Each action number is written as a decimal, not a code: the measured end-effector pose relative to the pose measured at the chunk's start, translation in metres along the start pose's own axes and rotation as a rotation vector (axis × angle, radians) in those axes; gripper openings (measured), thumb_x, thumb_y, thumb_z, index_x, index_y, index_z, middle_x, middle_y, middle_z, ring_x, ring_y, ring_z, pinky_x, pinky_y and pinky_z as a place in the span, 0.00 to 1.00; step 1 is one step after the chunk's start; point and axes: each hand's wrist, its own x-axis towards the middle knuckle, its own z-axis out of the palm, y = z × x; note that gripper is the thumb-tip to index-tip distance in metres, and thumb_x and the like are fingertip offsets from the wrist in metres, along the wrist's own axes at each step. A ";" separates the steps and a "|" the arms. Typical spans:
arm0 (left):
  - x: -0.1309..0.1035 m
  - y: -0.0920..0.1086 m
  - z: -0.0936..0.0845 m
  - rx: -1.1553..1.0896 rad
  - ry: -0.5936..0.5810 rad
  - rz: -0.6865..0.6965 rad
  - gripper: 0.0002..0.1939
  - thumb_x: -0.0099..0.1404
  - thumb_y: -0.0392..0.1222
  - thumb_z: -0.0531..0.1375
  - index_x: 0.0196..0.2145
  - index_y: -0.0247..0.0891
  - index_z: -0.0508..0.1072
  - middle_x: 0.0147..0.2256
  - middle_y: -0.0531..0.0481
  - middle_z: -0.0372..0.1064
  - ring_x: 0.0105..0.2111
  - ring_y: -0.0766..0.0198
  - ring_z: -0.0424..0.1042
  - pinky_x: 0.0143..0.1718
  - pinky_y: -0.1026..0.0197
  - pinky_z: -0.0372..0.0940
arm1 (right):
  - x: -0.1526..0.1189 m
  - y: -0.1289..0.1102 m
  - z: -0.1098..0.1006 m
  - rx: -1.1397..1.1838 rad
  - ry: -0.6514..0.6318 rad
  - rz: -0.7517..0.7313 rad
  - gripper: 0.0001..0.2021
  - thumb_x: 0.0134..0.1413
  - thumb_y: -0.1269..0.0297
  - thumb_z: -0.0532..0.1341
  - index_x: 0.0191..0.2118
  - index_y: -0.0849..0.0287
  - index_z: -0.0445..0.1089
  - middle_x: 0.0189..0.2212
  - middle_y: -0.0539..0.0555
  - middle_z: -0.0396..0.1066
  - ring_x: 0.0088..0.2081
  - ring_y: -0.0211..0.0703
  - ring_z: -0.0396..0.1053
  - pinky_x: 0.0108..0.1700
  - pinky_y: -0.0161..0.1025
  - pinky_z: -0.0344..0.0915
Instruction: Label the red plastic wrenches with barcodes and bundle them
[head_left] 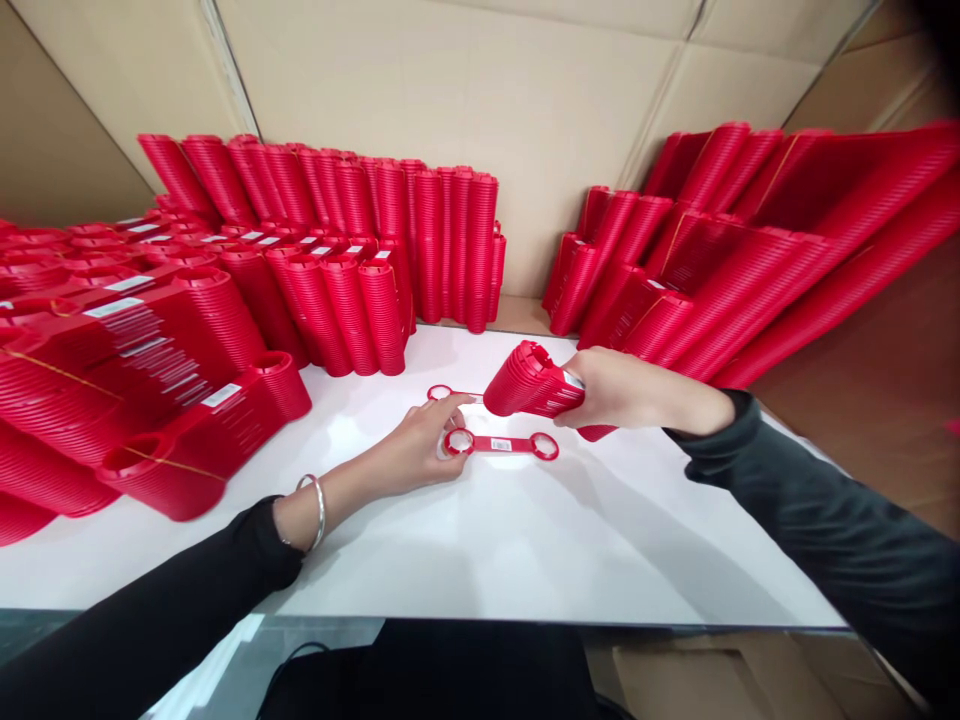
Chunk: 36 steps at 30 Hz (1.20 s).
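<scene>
My right hand (pixel 611 385) is closed around a short stack of red plastic two-ring pieces (pixel 514 382), holding it tilted above the white table. The stack's near ring end faces left, and a white label shows by my fingers. My left hand (pixel 424 440), with a silver bangle at the wrist, has its thumb and fingers curled round the left ring of a single red two-ring piece (pixel 517 445). That piece has a white label on its middle bar. Just behind my left fingertips lies another red two-ring piece (pixel 440 392), its right part hidden by the stack.
Banded stacks of the same red pieces (pixel 202 310) fill the table's left side, and more stand upright at the back (pixel 450 240). Further stacks (pixel 720 280) lean along the right. Cardboard walls (pixel 465 90) enclose the white table (pixel 465 560), whose front edge is near me.
</scene>
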 end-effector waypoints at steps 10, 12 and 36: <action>-0.003 -0.042 -0.048 0.311 0.082 -0.185 0.26 0.58 0.44 0.58 0.54 0.38 0.62 0.48 0.41 0.67 0.47 0.48 0.66 0.48 0.48 0.60 | 0.003 -0.020 0.033 -0.220 -0.063 0.020 0.06 0.43 0.66 0.60 0.29 0.61 0.71 0.24 0.54 0.70 0.23 0.40 0.65 0.23 0.35 0.50; -0.003 -0.048 -0.049 0.358 0.062 -0.183 0.25 0.60 0.43 0.56 0.55 0.38 0.62 0.50 0.41 0.66 0.49 0.47 0.65 0.50 0.46 0.59 | 0.013 -0.028 0.042 -0.240 -0.072 -0.041 0.07 0.43 0.66 0.60 0.31 0.61 0.72 0.26 0.56 0.71 0.25 0.41 0.67 0.23 0.35 0.49; -0.012 0.006 -0.012 -0.171 0.107 0.268 0.16 0.69 0.40 0.56 0.53 0.48 0.73 0.56 0.45 0.67 0.53 0.56 0.69 0.47 0.55 0.73 | -0.022 0.011 0.042 0.362 -0.055 -0.057 0.27 0.55 0.49 0.60 0.57 0.57 0.64 0.50 0.59 0.72 0.46 0.51 0.71 0.45 0.41 0.66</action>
